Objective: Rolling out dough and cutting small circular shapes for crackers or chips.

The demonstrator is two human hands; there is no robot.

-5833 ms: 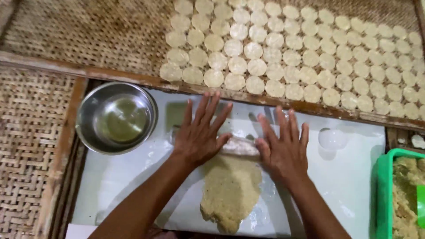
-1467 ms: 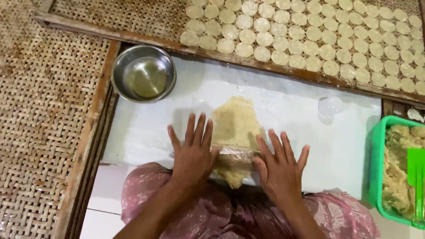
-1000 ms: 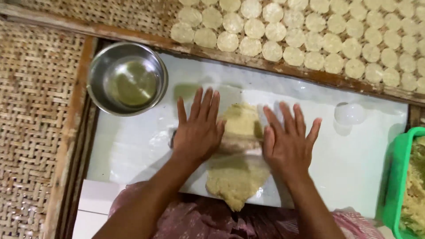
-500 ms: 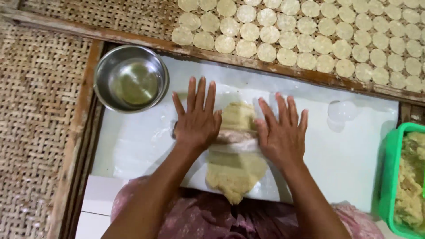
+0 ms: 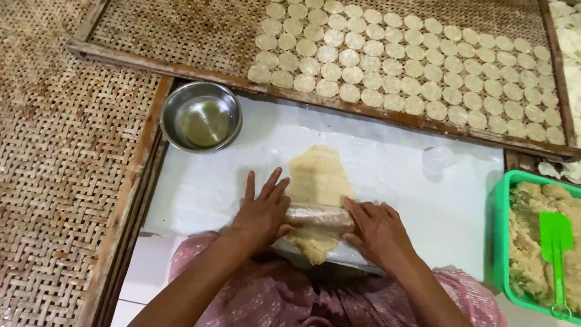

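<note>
Pale dough [image 5: 319, 177] lies flat on the white sheet [image 5: 387, 175], stretching away from both hands. Left hand [image 5: 261, 209] and right hand [image 5: 378, 230] press open palms, fingers spread, on each end of the roller [image 5: 318, 216] between them, so the pressure lands evenly. Steel bowl [image 5: 201, 117] sits beyond the left hand.

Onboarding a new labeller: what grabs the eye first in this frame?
Both hands, left hand and right hand, press flat on a rolling pin lying across a sheet of pale dough on the white board, centre bottom. Above them, rows of small round dough discs cover a woven tray. A steel bowl sits upper left of the board, and a green tub with a green spatula at the right edge.
</note>
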